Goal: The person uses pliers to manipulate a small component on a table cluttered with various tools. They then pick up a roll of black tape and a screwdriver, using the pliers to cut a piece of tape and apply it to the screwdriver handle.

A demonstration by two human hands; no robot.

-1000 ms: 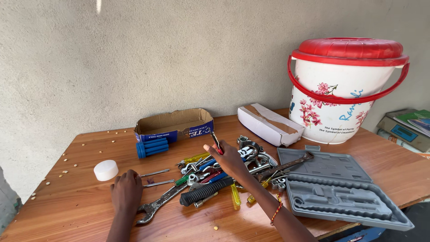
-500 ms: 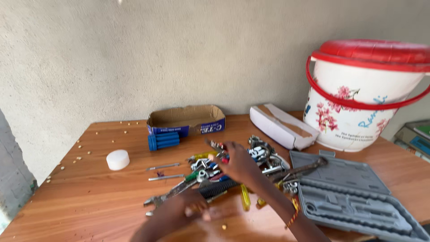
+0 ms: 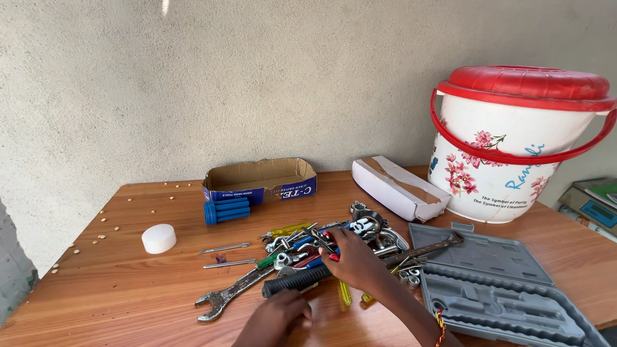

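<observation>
Right hand (image 3: 352, 258) fingers curl over tool pile (image 3: 321, 247); left hand (image 3: 277, 318) by black handle (image 3: 297, 281), grip unclear. Handle rubbery, tool heavy, stiff: grab mid-handle.

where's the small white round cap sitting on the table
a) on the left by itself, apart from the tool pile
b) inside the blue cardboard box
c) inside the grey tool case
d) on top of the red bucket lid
a: the white cap lies alone on the left part of the wooden table, well clear of the tool pile and the blue cardboard box.
</observation>
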